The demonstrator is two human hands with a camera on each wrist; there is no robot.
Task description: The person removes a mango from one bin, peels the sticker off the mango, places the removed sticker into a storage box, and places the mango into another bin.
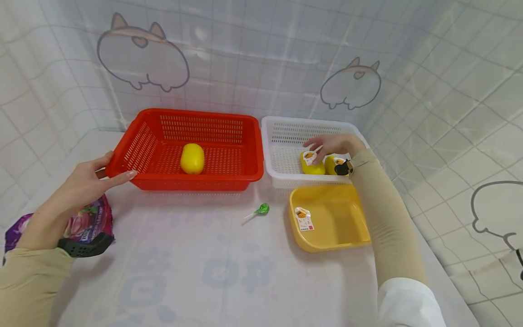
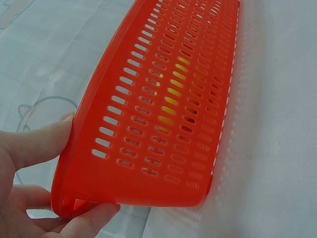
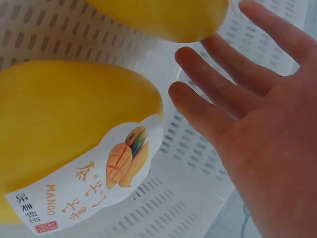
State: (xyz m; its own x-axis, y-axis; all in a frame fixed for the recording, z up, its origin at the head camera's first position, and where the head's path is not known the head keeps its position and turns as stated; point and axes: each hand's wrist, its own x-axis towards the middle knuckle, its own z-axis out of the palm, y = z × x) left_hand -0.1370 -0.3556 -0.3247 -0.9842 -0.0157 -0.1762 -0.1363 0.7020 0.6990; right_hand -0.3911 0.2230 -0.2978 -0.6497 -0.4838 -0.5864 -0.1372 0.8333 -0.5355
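My left hand (image 1: 91, 177) grips the near-left corner of the red basket (image 1: 196, 182), thumb on one side of the rim and fingers under it. One yellow mango (image 1: 192, 159) lies in that basket and shows through its slots in the left wrist view. Over the white basket (image 1: 282, 176) my right hand (image 1: 333, 144) reaches down beside two yellow mangoes, a left mango (image 1: 313, 169) and a right mango (image 1: 330, 164), both bearing labels. In the right wrist view its fingers (image 3: 203, 109) are extended, the tips close to the upper mango (image 3: 168, 17); contact is unclear.
In front of the white basket stands a yellow tub (image 1: 327, 218) with a mango label. A green lollipop (image 1: 263, 209) lies on the white tabletop (image 1: 196, 254). Purple snack bags (image 1: 96, 218) lie at the left, partly behind my left forearm. A patterned curtain (image 1: 253, 59) hangs behind.
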